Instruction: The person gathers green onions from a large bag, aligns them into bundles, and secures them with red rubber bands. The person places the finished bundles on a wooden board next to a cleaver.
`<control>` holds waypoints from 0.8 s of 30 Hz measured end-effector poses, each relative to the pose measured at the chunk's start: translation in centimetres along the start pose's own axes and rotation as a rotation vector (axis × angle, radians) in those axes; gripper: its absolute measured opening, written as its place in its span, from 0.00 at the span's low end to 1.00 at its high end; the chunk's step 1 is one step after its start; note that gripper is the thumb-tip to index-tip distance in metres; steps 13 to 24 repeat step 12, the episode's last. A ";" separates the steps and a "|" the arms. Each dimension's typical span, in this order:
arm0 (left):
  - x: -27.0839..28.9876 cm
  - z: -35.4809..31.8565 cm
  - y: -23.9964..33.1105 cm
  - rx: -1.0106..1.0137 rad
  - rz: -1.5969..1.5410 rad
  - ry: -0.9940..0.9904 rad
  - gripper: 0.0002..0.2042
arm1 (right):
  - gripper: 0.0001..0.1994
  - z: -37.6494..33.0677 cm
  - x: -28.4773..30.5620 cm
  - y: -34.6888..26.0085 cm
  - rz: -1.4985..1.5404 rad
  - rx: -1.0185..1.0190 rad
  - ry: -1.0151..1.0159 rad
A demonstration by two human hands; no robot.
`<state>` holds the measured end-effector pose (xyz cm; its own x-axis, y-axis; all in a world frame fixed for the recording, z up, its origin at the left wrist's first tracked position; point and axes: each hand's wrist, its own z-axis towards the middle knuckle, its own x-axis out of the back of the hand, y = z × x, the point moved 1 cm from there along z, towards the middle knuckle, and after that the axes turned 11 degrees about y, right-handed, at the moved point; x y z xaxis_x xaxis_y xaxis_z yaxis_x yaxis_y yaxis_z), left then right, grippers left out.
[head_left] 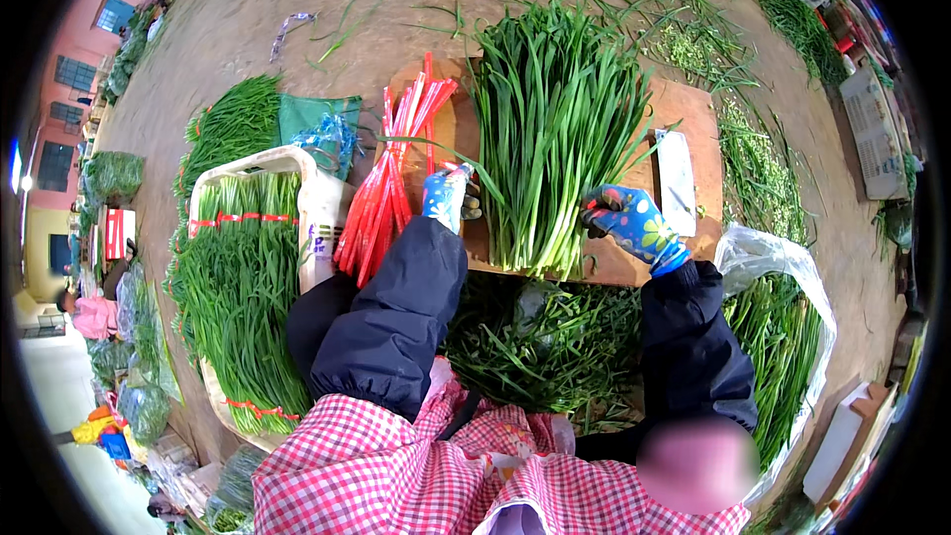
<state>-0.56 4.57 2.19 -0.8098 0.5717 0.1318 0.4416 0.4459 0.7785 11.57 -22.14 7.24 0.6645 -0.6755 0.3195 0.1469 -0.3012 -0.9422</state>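
A thick pile of green garlic chives (555,129) lies on a wooden board (684,109), leaves away from me and pale stem ends toward me. Both hands wear blue flowered gloves with dark fingers. At the pile's left edge, my left hand (449,200) has its fingers bent together, with one long leaf running across them; their grip is partly hidden. My right hand (634,225) is closed on stems at the lower right edge of the pile. Left of my left hand lies a bundle of red tie strips (389,178). A broad pale blade (676,183) rests on the board at right.
A white crate (322,208) of red-tied chive bunches (243,287) stands at my left. Loose leaves (555,347) heap below the board. A clear plastic bag (783,258) with chives is at my right. Trimmings (748,154) litter the floor; a pale crate (872,129) stands far right.
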 end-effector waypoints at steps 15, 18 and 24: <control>0.4 -3.1 -5.3 -0.469 -0.210 0.275 0.11 | 0.10 -1.2 0.5 0.7 0.176 -0.088 0.038; 0.4 -3.1 -5.3 -0.469 -0.210 0.275 0.11 | 0.10 -1.2 0.5 0.7 0.176 -0.088 0.038; 0.4 -3.1 -5.3 -0.469 -0.210 0.275 0.11 | 0.10 -1.2 0.5 0.7 0.176 -0.088 0.038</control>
